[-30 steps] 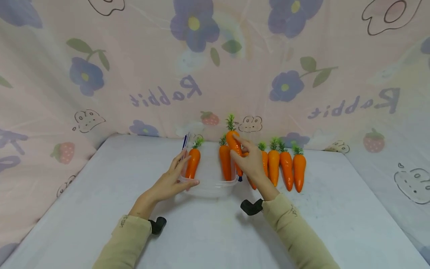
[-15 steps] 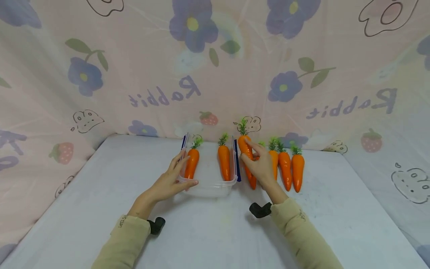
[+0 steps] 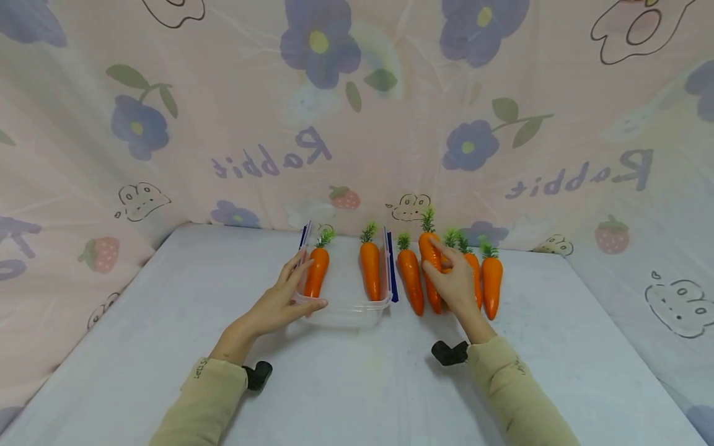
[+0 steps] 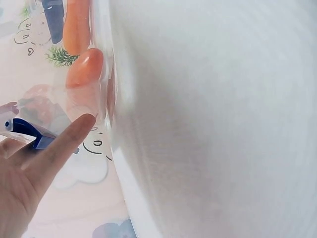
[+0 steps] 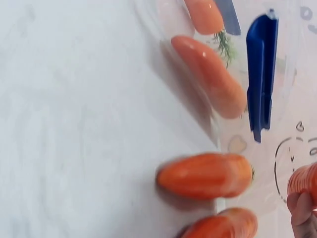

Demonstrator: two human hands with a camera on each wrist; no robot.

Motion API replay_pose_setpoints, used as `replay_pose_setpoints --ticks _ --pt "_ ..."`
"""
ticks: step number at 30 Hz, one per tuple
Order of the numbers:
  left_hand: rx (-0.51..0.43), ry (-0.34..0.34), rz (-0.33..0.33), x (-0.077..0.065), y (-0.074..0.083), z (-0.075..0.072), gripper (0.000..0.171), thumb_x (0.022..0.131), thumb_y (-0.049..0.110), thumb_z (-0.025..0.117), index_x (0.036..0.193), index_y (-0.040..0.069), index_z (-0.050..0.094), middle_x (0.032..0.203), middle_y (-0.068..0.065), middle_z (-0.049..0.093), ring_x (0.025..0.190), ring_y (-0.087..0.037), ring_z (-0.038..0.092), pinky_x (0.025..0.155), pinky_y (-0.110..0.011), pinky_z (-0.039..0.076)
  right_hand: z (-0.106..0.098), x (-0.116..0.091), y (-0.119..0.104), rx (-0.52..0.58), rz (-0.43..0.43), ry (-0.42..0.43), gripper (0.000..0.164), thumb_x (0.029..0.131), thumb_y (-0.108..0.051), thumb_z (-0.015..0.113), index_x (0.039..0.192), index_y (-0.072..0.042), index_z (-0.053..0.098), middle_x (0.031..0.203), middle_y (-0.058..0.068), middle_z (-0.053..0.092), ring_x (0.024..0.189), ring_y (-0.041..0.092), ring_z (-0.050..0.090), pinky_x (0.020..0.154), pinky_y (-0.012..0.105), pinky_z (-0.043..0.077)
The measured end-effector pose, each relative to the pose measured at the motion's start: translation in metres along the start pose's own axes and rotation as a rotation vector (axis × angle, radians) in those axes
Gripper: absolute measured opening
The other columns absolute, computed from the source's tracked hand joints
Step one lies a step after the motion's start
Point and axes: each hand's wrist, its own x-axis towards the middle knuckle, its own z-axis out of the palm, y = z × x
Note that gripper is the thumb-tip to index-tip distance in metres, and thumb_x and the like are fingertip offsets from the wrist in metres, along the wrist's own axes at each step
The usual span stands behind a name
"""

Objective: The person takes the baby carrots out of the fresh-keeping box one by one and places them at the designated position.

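Clear plastic container (image 3: 346,306) with blue side clips stands on the table, two toy carrots inside: a left carrot (image 3: 317,272) and a right carrot (image 3: 370,271). My left hand (image 3: 279,306) rests on its front left corner, fingers fairly straight along the left side, thumb at the front rim; the left wrist view shows a fingertip against the clear wall (image 4: 110,94). My right hand (image 3: 454,282) pinches another carrot (image 3: 428,251) near its leafy top, above the row right of the container. In the right wrist view this held carrot (image 5: 304,181) is at the edge.
Right of the container lie several more carrots, among them a near one (image 3: 411,282) and a far right one (image 3: 492,288); my right hand partly covers others. A blue clip (image 5: 261,74) hangs out from the container's right side. Patterned cloth (image 3: 357,142) rises behind the table.
My right hand has carried its carrot rightward from the container's right rim to over the row, uncovering the carrot nearest the container. The left hand has stayed at the container.
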Motion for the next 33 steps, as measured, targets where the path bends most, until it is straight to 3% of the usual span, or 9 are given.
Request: replay_pose_setpoints --ticks 3,10,15,24,30,33 --pt "-0.008 -0.001 -0.007 0.0 0.0 0.0 0.092 0.086 0.051 0.066 0.155 0.018 0.014 0.161 0.007 -0.008 0.104 -0.022 0.062 0.088 -0.037 0.053 -0.005 0.0 0.006 -0.019 0.016 0.015 0.052 0.088 -0.022 0.063 0.139 -0.022 0.053 0.138 0.013 0.051 0.101 0.032 0.056 0.085 0.042 0.05" --pt "-0.01 -0.008 -0.016 -0.001 0.001 0.0 0.093 0.086 0.052 0.065 0.155 0.018 0.013 0.161 0.009 -0.009 0.104 -0.021 0.062 0.089 -0.037 0.052 -0.017 0.0 0.021 -0.071 -0.012 0.049 0.051 0.088 -0.019 0.061 0.139 -0.018 0.053 0.135 0.018 0.053 0.09 0.031 0.054 0.072 0.033 0.045" --pt "-0.008 -0.009 -0.023 -0.002 0.002 -0.001 0.093 0.086 0.052 0.065 0.155 0.02 0.013 0.161 0.011 -0.008 0.101 -0.02 0.063 0.088 -0.037 0.052 -0.023 0.001 0.033 -0.059 -0.012 0.087 0.05 0.089 -0.016 0.062 0.138 -0.016 0.054 0.136 0.017 0.053 0.091 0.032 0.059 0.07 0.03 0.047" --pt "-0.006 -0.007 -0.026 -0.002 0.002 -0.001 0.092 0.086 0.052 0.065 0.155 0.02 0.014 0.161 0.011 -0.007 0.101 -0.021 0.062 0.088 -0.037 0.052 -0.036 -0.002 0.043 -0.104 -0.003 0.117 0.049 0.09 -0.021 0.062 0.138 -0.016 0.054 0.135 0.021 0.054 0.099 0.04 0.061 0.083 0.049 0.05" --pt "-0.01 -0.008 -0.026 -0.002 0.002 -0.001 0.092 0.086 0.053 0.065 0.155 0.021 0.014 0.161 0.011 -0.008 0.1 -0.02 0.063 0.088 -0.036 0.052 -0.042 -0.003 0.052 -0.142 0.001 0.144 0.05 0.088 -0.02 0.063 0.137 -0.015 0.055 0.12 0.019 0.059 0.089 0.031 0.058 0.074 0.033 0.046" --pt "-0.006 -0.006 -0.023 -0.001 0.001 -0.001 0.092 0.086 0.053 0.065 0.155 0.02 0.014 0.161 0.009 -0.008 0.1 -0.019 0.063 0.087 -0.036 0.052 -0.045 -0.005 0.056 -0.145 0.002 0.15 0.049 0.088 -0.019 0.064 0.137 -0.015 0.055 0.121 0.021 0.059 0.089 0.032 0.058 0.075 0.032 0.044"
